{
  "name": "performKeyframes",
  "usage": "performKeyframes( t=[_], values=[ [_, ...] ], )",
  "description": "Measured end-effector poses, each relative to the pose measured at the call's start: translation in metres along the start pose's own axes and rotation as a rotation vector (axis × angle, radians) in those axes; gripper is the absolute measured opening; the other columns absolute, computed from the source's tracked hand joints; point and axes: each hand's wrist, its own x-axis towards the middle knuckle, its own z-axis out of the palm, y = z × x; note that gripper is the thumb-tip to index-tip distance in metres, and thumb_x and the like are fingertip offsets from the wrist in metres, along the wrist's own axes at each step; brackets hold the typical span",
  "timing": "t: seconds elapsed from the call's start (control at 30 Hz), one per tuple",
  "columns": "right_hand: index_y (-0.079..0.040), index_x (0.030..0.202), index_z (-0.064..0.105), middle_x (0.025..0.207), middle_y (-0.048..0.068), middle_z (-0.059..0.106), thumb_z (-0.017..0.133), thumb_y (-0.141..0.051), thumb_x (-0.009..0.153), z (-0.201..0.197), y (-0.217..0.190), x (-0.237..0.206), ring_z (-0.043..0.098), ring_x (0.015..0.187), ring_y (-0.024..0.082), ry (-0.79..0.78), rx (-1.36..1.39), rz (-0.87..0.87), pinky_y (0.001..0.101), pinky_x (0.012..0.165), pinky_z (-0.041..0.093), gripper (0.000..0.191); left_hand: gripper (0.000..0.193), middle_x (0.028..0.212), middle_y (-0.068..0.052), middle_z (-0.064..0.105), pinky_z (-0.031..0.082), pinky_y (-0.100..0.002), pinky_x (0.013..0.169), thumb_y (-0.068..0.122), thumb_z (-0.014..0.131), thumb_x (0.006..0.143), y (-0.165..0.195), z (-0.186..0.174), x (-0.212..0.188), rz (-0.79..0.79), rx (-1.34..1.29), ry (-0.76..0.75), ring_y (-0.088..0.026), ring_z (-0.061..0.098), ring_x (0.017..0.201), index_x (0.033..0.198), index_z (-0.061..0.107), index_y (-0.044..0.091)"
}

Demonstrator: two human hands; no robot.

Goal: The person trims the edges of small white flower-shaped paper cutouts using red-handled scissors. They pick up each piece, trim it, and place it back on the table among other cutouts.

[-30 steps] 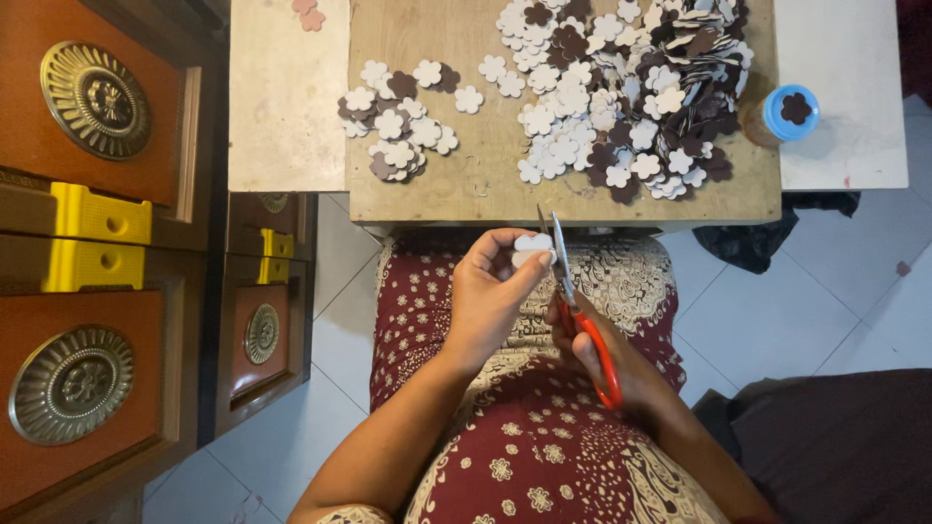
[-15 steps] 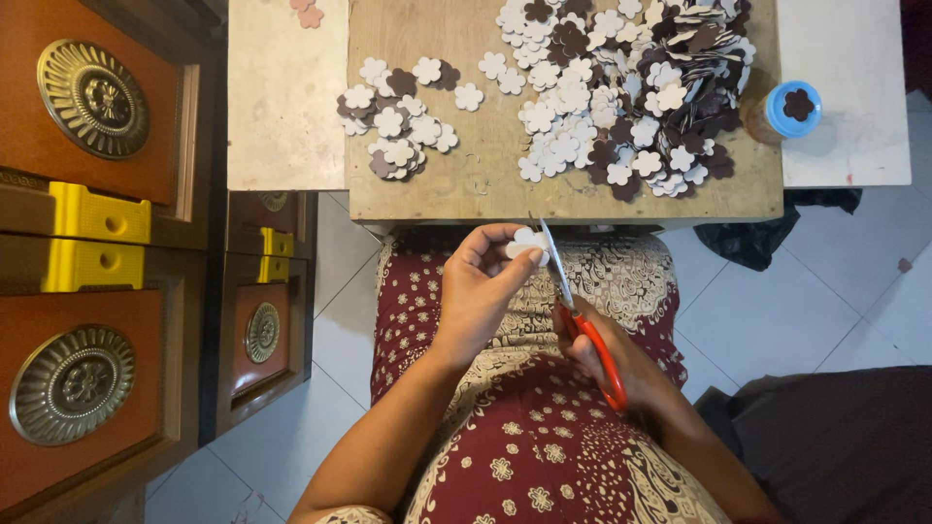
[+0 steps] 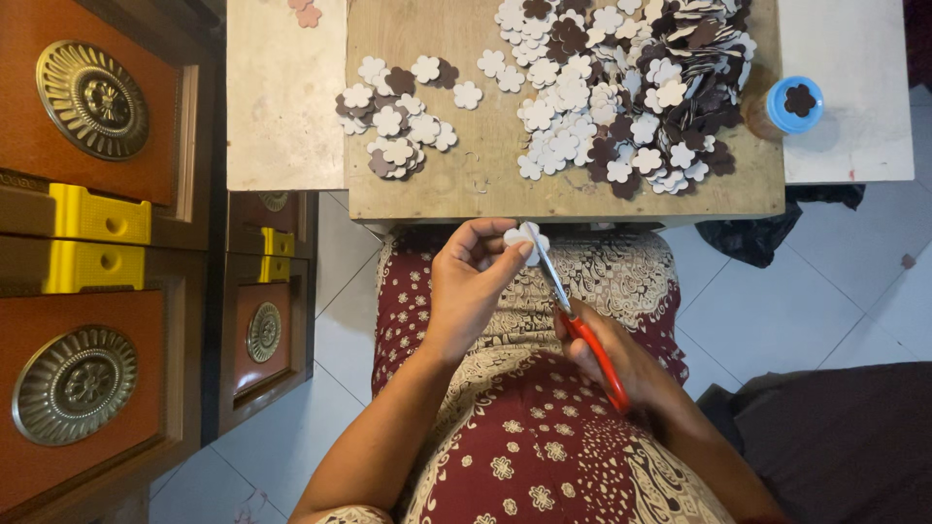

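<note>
Fingers of left hand (image 3: pixel 473 286) pinch white foam flower (image 3: pixel 524 236); right hand (image 3: pixel 621 364) grips red-handled scissors (image 3: pixel 581 325), blades at petal.

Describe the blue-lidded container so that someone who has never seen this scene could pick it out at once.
Start at the wooden board covered with flower cutouts. Past the big heap of cutouts, at the board's right edge beside the white slab, stands a small round container. It alone has a bright blue lid, with a single dark brown flower lying on top.
</note>
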Motion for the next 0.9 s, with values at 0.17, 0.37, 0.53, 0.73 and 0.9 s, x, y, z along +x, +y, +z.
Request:
performKeyframes(
  t=[0.17,0.37,0.53,0.73,0.9],
  values=[
    [-0.012,0.101,0.050,0.066,-0.002,0.051,0.028,-0.095,0.078,-0.001,0.004,0.000,0.051,0.049,0.011,-0.008,-0.016,-0.006,0.0310,0.041,0.048,0.089,0.027,0.103,-0.011,0.074,0.058,-0.022,0.080,-0.001,0.075,0.093,-0.002,-0.001,0.001,0.018,0.043,0.026,-0.011,0.070,0.092,0.117,0.064,-0.004],
    [-0.012,0.100,0.050,0.060,-0.002,0.051,0.033,-0.094,0.077,-0.001,0.006,0.001,0.051,0.044,0.012,-0.017,0.024,0.010,0.0298,0.038,0.047,0.087,0.025,0.103,-0.009,0.074,0.060,-0.023,0.082,0.000,0.075,0.092,-0.004,-0.002,0.004,0.040,0.030,0.037,-0.010,0.071,0.092,0.114,0.065,-0.003],
    [-0.012,0.099,0.050,0.060,-0.002,0.052,0.036,-0.094,0.076,-0.001,0.006,0.000,0.054,0.045,0.012,-0.014,0.031,0.046,0.0288,0.038,0.048,0.087,0.023,0.101,-0.008,0.074,0.059,-0.022,0.080,0.001,0.076,0.093,-0.004,-0.004,0.003,0.057,0.073,0.059,-0.009,0.070,0.090,0.114,0.066,-0.003],
    [-0.009,0.108,0.050,0.071,0.000,0.053,0.036,-0.092,0.077,-0.001,-0.004,0.002,0.057,0.055,0.012,-0.016,0.059,0.050,0.0315,0.047,0.054,0.090,0.028,0.098,-0.005,0.071,0.056,-0.021,0.079,0.001,0.075,0.093,-0.003,0.002,0.001,0.051,0.046,0.037,-0.008,0.067,0.088,0.119,0.065,-0.002],
    [-0.006,0.126,0.049,0.078,0.002,0.047,0.037,-0.089,0.082,0.006,-0.016,0.003,0.046,0.064,0.014,0.003,0.236,-0.034,0.0316,0.054,0.042,0.095,0.026,0.103,-0.004,0.071,0.060,-0.023,0.086,0.004,0.072,0.091,-0.009,0.017,-0.009,-0.021,-0.054,-0.018,-0.008,0.068,0.095,0.115,0.062,0.003]
  ],
)
